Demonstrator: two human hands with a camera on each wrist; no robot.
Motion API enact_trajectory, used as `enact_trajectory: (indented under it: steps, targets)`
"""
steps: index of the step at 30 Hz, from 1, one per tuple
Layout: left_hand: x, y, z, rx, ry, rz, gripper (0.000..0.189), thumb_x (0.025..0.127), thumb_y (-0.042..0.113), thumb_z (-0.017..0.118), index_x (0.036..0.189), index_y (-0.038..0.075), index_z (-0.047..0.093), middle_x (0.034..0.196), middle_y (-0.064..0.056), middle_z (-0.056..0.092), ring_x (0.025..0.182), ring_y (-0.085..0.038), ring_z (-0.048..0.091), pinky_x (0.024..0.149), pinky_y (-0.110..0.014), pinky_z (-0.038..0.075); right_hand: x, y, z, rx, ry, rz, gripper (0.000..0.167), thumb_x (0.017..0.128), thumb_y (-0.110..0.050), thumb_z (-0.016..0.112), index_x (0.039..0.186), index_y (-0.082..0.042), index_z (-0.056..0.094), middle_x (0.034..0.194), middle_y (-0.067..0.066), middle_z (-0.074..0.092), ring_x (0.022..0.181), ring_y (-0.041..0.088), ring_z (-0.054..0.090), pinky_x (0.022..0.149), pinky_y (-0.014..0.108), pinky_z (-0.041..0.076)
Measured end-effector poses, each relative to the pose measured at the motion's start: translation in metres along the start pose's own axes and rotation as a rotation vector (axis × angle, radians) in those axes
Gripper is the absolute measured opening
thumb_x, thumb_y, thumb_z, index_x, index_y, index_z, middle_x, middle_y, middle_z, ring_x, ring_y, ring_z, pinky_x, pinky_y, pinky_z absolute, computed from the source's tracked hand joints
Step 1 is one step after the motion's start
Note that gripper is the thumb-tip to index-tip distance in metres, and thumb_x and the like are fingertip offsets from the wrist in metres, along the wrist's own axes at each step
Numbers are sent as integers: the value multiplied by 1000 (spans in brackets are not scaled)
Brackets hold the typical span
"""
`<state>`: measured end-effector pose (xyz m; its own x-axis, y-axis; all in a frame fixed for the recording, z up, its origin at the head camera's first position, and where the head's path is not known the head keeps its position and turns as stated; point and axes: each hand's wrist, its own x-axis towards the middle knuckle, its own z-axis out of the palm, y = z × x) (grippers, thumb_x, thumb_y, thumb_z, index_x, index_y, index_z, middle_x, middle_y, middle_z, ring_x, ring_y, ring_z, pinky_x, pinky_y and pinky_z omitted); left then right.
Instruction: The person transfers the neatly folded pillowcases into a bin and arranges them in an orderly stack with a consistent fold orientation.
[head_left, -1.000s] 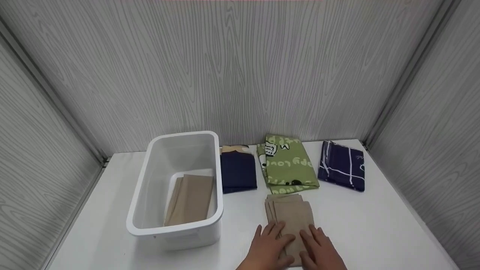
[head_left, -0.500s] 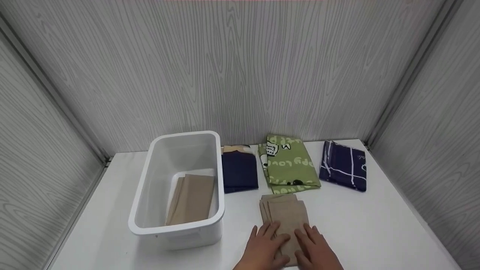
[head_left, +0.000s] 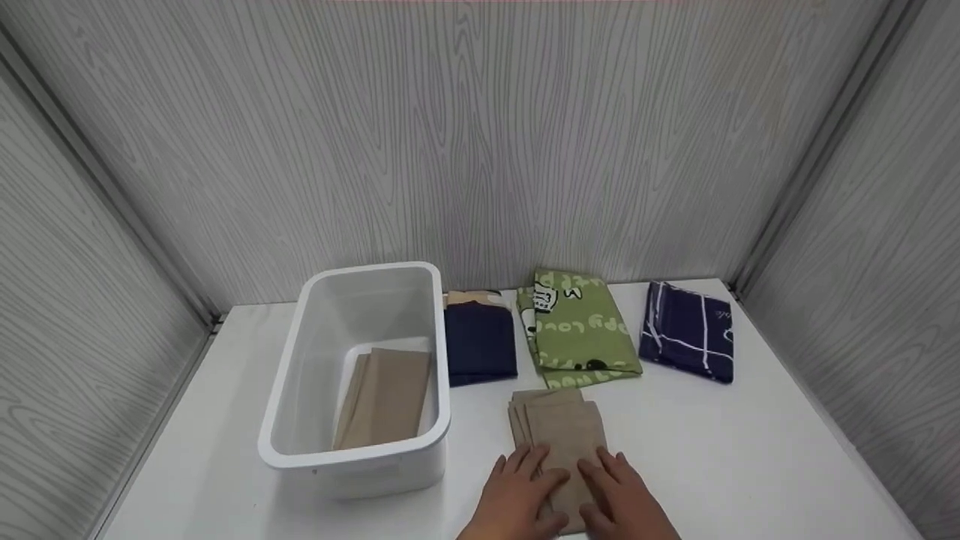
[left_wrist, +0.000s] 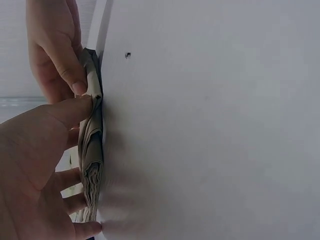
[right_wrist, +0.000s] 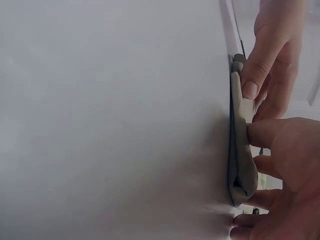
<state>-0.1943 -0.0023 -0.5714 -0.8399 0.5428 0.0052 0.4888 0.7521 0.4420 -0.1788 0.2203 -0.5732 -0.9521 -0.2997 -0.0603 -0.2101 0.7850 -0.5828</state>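
Observation:
A tan folded cloth (head_left: 566, 435) lies flat on the white table, its layers slightly fanned along the left side. My left hand (head_left: 517, 495) rests on its left edge with fingers spread and extended. From the other side, my right hand (head_left: 626, 499) touches the right edge, fingers likewise extended. In the left wrist view the stacked layers of the cloth (left_wrist: 91, 150) show edge-on beside the left fingertips. A rounded fold of the cloth (right_wrist: 242, 150) faces the right hand's fingers in the right wrist view. Both thumbs lie on the near end of the cloth.
Left of the hands stands a white plastic bin (head_left: 375, 476) with folded brown cloth (head_left: 386, 401) inside. Along the back lie a navy folded cloth (head_left: 480, 341), a green printed cloth (head_left: 585, 326) and a navy cloth with white lines (head_left: 686, 330). Grey wood-grain panels (head_left: 480, 150) enclose the table.
Both hands have slid the tan cloth a short way left across the table, keeping their placement on its edges. The bin and the other cloths stay where they were.

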Motion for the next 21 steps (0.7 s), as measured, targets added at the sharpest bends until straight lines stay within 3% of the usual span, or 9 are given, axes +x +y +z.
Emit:
enact_trajectory:
  steps: [4,9,12,16,19,21]
  targets:
    - [-1,-1,-3,-153,95,31,42,99,52,53,136,33,57,152,-6,43,140,-32,39,107,-57,40,2,-3,-11,169,8,42,60,93,-42,66,143,-12,53,154,24,38,141,52,31,107,71,30]
    - [-2,1,-9,-503,213,-13,37,101,43,55,132,24,60,150,-13,39,136,-36,41,104,-56,42,4,-9,-25,398,106,188,57,93,-31,69,145,-15,51,155,20,38,141,47,33,107,65,36]
    - [-2,2,-13,-745,254,-105,39,102,39,54,133,16,58,150,-16,36,135,-38,41,104,-56,42,7,-12,-32,574,137,292,57,94,-23,68,147,-14,48,156,20,35,140,50,33,101,62,44]
    - [-2,3,-20,-1056,285,-315,46,103,43,50,136,12,53,151,-18,32,135,-39,41,104,-54,43,13,-14,-37,812,132,402,57,96,-16,61,150,-10,42,155,25,31,140,52,31,95,61,49]
    - [-1,1,-25,-1237,296,-444,53,102,47,48,140,10,49,152,-18,33,140,-44,36,106,-55,42,16,-13,-38,915,125,462,58,98,-15,56,152,-11,38,155,26,29,139,51,34,94,59,49]
    - [0,-2,-27,-1340,290,-486,56,102,46,48,142,7,46,151,-19,37,142,-45,34,107,-57,41,18,-12,-38,975,122,496,60,98,-16,56,154,-11,34,155,28,29,136,47,41,95,57,49]
